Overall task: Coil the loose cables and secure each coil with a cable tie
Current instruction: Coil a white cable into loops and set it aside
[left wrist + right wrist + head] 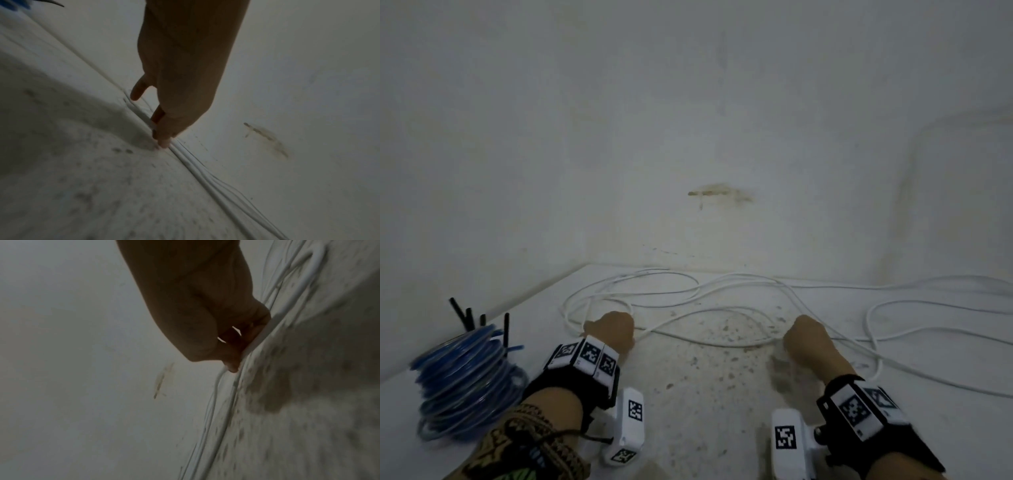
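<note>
Loose white cable [709, 301] sprawled in loops across the speckled bench [705, 394], left hand [610, 331] pinching one strand, right hand [811, 339] pinching another, blue cable coil [465, 370] left of the white cable, black cable ties [469, 317] sticking up from the coil

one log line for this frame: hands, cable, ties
left hand: pinching white cable | right hand: gripping white cable | cable: loose on floor, uncoiled | blue coil: tied, left side

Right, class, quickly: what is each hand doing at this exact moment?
Left hand: fingertips down on the white cable; a real grip cannot be told.
Right hand: fingers curled, pinching the white cable against the floor.
</note>
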Motion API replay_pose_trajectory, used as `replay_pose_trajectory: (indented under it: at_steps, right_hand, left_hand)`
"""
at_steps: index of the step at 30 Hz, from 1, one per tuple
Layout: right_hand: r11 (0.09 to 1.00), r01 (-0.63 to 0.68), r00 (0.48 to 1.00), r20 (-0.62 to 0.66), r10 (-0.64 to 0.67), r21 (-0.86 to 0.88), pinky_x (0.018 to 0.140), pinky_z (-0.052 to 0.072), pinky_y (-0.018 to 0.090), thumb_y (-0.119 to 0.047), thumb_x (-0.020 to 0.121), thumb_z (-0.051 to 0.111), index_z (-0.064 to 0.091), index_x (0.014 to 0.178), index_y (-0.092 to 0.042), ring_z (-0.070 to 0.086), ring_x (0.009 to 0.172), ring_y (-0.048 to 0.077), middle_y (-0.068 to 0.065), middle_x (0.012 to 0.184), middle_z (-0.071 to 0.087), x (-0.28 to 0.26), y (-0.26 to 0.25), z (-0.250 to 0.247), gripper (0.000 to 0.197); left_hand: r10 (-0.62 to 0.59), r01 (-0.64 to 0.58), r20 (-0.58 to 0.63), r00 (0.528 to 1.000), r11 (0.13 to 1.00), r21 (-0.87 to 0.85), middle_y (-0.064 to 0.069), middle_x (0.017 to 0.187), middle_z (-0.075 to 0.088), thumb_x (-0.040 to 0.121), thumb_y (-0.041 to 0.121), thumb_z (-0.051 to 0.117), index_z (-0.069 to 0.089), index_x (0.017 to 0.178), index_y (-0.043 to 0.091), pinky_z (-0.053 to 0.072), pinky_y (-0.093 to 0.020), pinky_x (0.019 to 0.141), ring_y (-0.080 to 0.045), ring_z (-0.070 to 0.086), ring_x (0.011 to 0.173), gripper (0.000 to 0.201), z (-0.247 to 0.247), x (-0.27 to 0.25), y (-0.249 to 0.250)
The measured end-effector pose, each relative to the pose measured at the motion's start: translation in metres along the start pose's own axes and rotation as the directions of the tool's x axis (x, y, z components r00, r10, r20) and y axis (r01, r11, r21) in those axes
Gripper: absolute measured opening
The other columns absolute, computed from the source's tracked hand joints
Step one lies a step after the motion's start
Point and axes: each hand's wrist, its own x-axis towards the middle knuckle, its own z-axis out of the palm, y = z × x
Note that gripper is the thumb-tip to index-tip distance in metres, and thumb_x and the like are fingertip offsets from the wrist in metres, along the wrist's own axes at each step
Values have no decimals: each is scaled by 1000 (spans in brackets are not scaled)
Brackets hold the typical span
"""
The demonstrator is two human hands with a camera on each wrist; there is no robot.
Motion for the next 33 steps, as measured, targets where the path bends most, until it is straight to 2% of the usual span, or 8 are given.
replay_pose_trajectory:
  at_steps: [5, 8, 11, 16, 19, 24, 29, 33]
  right_hand:
    - [945, -3, 946, -305, 108, 326, 76, 49, 38, 1, 88, 47, 63, 91, 11, 58, 81, 32, 23, 92, 64, 4, 31, -20, 19]
    - [892, 96, 933, -353, 74, 442, 77, 42, 29, 3, 87, 52, 54, 117, 9, 55, 97, 32, 23, 112, 59, 1, 33, -17, 30]
    - [810, 282, 897, -440, -33, 514, 64, 36, 18, 0, 83, 58, 58, 107, -3, 52, 83, 21, 12, 96, 59, -9, 22, -16, 24]
    - [559, 161, 912, 95, -400, 814, 56, 48, 23, -8, 85, 63, 62, 104, -14, 63, 70, 16, 15, 93, 69, -34, 1, -12, 19]
    - [477, 201, 904, 25, -427, 856, 60, 52, 27, -9, 96, 49, 62, 98, -5, 65, 72, 18, 13, 91, 66, -31, 2, -6, 14]
    - [248, 208, 952, -138, -272, 946, 57, 54, 27, -7, 98, 44, 60, 88, 3, 60, 64, 23, 17, 73, 64, -22, 14, -10, 21]
    - [-168, 219, 974, -206, 91, 961, 39, 40, 19, -11, 100, 42, 51, 84, -6, 45, 38, 9, 14, 57, 59, -8, 34, -29, 19]
    - [-280, 232, 963, -179, 201, 931, 38, 32, 17, -14, 102, 38, 48, 86, -7, 37, 37, 7, 12, 63, 49, 1, 55, -36, 20]
  left_hand:
    - [113, -243, -245, 963, 759, -604, -3, 71, 50, 95, 16, 52, 49, 71, 11, 36, -25, 59, -16, 45, 65, 25, -33, -21, 39]
    - [104, -323, -321, 941, 551, -770, -3, 66, 50, 97, 16, 49, 54, 76, 9, 35, -26, 56, -16, 44, 59, 22, -51, -28, 73]
    - [154, -317, -292, 944, 171, -933, -4, 76, 52, 98, 4, 44, 59, 89, 6, 40, -22, 55, -13, 47, 63, 18, -67, -35, 115]
    - [340, -282, -319, 885, -154, -947, -8, 95, 61, 90, -15, 43, 57, 110, -1, 55, -19, 80, -15, 60, 88, 28, -76, -67, 177]
    - [428, -344, -322, 844, -28, -938, -3, 103, 66, 90, -10, 50, 63, 108, 11, 52, -21, 86, -14, 62, 99, 31, -67, -81, 194]
    - [341, -559, -444, 829, 503, -658, 4, 119, 59, 90, 33, 61, 63, 117, 16, 39, -14, 90, -7, 54, 111, 33, -45, -78, 183]
    - [363, -484, -320, 875, 665, -568, -3, 95, 66, 85, 30, 67, 65, 91, 17, 41, -19, 71, -19, 61, 92, 15, -6, -64, 145]
    - [273, -404, -333, 903, 805, -435, 4, 83, 61, 85, 22, 65, 55, 71, 34, 37, -23, 68, -16, 59, 87, 21, 3, -54, 123]
